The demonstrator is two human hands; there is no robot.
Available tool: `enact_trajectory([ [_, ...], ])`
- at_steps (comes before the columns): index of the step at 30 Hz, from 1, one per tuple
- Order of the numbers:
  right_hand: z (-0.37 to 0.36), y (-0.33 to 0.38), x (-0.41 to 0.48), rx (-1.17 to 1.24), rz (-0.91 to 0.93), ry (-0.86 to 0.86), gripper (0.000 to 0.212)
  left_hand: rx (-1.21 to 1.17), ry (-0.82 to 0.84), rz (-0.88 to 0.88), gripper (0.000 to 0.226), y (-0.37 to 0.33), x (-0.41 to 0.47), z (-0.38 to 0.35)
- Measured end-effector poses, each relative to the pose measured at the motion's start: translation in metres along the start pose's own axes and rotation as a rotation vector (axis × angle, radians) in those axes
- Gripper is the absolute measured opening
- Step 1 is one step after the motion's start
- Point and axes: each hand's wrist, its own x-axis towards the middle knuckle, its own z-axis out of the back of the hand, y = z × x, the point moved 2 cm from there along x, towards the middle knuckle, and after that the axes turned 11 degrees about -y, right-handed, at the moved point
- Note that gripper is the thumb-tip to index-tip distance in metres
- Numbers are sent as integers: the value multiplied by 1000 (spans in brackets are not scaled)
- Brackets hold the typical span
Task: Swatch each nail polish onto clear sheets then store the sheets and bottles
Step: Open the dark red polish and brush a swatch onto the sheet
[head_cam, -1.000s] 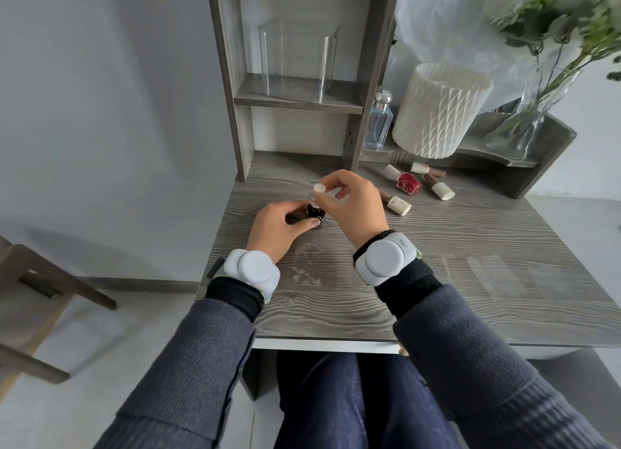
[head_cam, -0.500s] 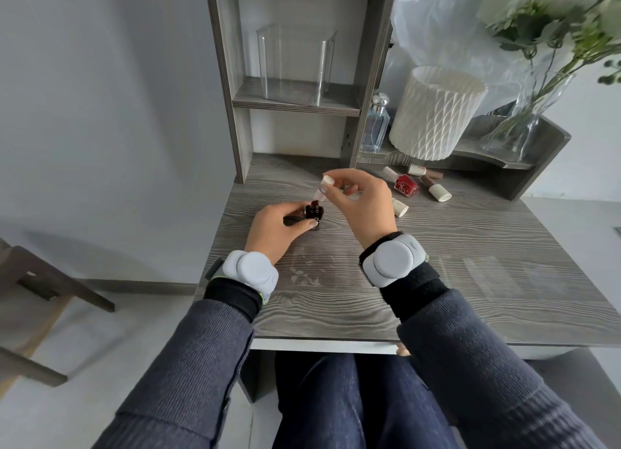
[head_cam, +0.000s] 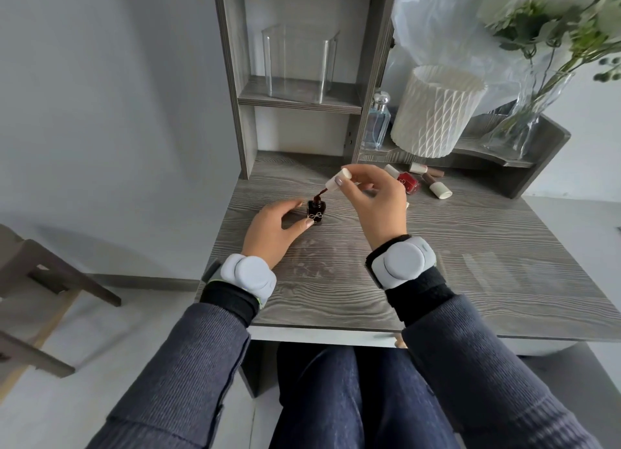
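Note:
A small dark brown nail polish bottle (head_cam: 316, 211) stands upright on the grey wood desk (head_cam: 470, 240), held at its base by my left hand (head_cam: 274, 231). My right hand (head_cam: 374, 200) pinches the white cap with its brush (head_cam: 332, 184), lifted just out of the bottle's neck, brush tip wet with dark polish. A clear sheet (head_cam: 319, 260) lies flat on the desk near my wrists. Another clear sheet (head_cam: 484, 267) lies to the right. A red bottle (head_cam: 408, 182) and other white-capped bottles (head_cam: 437, 185) lie behind my right hand.
A clear acrylic box (head_cam: 297, 62) sits on the shelf above the desk. A perfume bottle (head_cam: 377, 121), a white ribbed lamp shade (head_cam: 437, 109) and a glass vase with flowers (head_cam: 524, 112) stand on the right ledge. A wooden chair (head_cam: 37, 280) is at the left.
My right hand has unscrewed the cap and lifted it, drawing the brush out of the bottle. My left hand now steadies the upright bottle.

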Motion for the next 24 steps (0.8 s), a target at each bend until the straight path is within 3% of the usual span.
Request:
enact_trajectory([
  [11, 17, -10, -29, 94, -101, -61, 14, 79, 25, -45, 39, 7, -24, 21],
  [24, 22, -17, -53, 21, -89, -14, 10, 220, 132, -207, 54, 11, -36, 26],
])
